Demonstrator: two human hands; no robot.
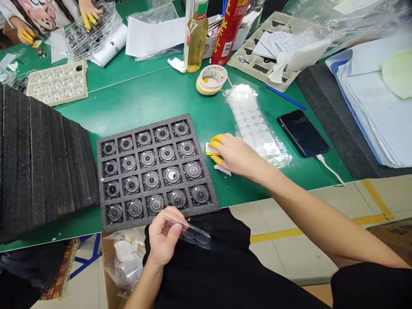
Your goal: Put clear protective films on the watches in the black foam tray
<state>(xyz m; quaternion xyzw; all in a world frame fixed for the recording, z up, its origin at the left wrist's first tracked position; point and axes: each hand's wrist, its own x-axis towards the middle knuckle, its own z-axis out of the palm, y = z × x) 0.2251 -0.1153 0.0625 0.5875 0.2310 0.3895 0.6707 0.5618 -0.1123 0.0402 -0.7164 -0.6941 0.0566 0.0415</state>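
My left hand [167, 236] is closed on a clear plastic sheet of round stickers [196, 237], just below the foam tray's near edge. Yellow finger cots cover fingertips of my right hand [233, 154], which is closed around a small white-and-yellow pad [211, 148] on the green table. A crumpled white scrap [222, 170] lies beneath that hand. Left of it sits a black foam tray [161, 235] with rows of round watch back covers [151, 180] in square compartments. One cover [172, 175] has a pale disc at its centre.
Stacked black foam trays [48, 163] rise at the left. Behind my right hand are a bag of round white stickers [251, 120], tape rolls [210, 79], a bottle [195, 40] and a red can [229, 34]. A phone [303, 132] charges at right. Another person's hands [88, 13] work at far left.
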